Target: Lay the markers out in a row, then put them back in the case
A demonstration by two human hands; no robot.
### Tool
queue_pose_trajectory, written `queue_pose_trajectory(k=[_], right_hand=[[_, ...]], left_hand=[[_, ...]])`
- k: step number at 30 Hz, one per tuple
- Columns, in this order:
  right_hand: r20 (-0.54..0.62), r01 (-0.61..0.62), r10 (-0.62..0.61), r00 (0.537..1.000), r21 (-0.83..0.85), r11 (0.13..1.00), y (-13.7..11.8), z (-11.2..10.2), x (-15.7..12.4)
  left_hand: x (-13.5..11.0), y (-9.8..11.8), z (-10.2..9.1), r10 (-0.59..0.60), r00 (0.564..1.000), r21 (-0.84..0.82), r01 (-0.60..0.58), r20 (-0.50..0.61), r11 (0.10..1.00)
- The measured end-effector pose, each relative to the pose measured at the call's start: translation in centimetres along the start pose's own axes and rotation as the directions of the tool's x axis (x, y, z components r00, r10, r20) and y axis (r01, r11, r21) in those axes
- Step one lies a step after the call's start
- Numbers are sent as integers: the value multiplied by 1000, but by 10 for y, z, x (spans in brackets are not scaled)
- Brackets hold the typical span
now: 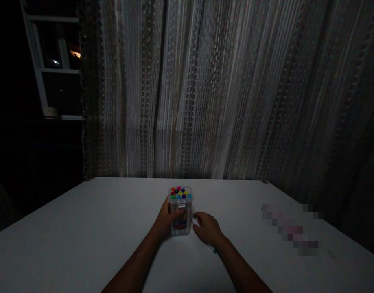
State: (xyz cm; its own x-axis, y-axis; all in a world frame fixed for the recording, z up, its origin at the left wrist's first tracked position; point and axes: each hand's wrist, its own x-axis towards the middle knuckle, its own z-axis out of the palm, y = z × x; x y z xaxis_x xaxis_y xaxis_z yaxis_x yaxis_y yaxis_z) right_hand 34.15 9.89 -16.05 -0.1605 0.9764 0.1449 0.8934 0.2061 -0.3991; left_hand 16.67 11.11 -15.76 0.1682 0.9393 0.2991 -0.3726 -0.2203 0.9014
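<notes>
Marker box (181, 211) stands upright at centre of frame, on white bench (83, 228); coloured caps show at top. Left hand (167, 220) wraps box's left side, grip pinching it w/ thumb across front. Right hand (207, 228) lies just right of box, fingers loosely curled; can't tell if it holds anything. Curtain (220, 89) behind, window (49, 61) upper left.

A clear plastic tub of markers (180, 211) with many-coloured caps stands upright, lid on, at the white table's middle.
</notes>
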Motion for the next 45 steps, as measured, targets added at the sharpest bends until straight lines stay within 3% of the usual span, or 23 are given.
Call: queue_pose_trajectory(k=[12, 31, 45], right_hand=[[-8, -4, 4, 1000, 9, 1000, 2, 3, 3], [-14, -12, 12, 1000, 18, 1000, 1, 4, 4], [-5, 2, -1, 1000, 9, 1000, 4, 5, 5]], left_hand=[[3, -3, -1, 48, 999, -6, -48, 21, 999], [4, -7, -5, -2, 1000, -11, 2, -31, 1000], [5, -4, -2, 28, 1000, -29, -27, 6, 999]])
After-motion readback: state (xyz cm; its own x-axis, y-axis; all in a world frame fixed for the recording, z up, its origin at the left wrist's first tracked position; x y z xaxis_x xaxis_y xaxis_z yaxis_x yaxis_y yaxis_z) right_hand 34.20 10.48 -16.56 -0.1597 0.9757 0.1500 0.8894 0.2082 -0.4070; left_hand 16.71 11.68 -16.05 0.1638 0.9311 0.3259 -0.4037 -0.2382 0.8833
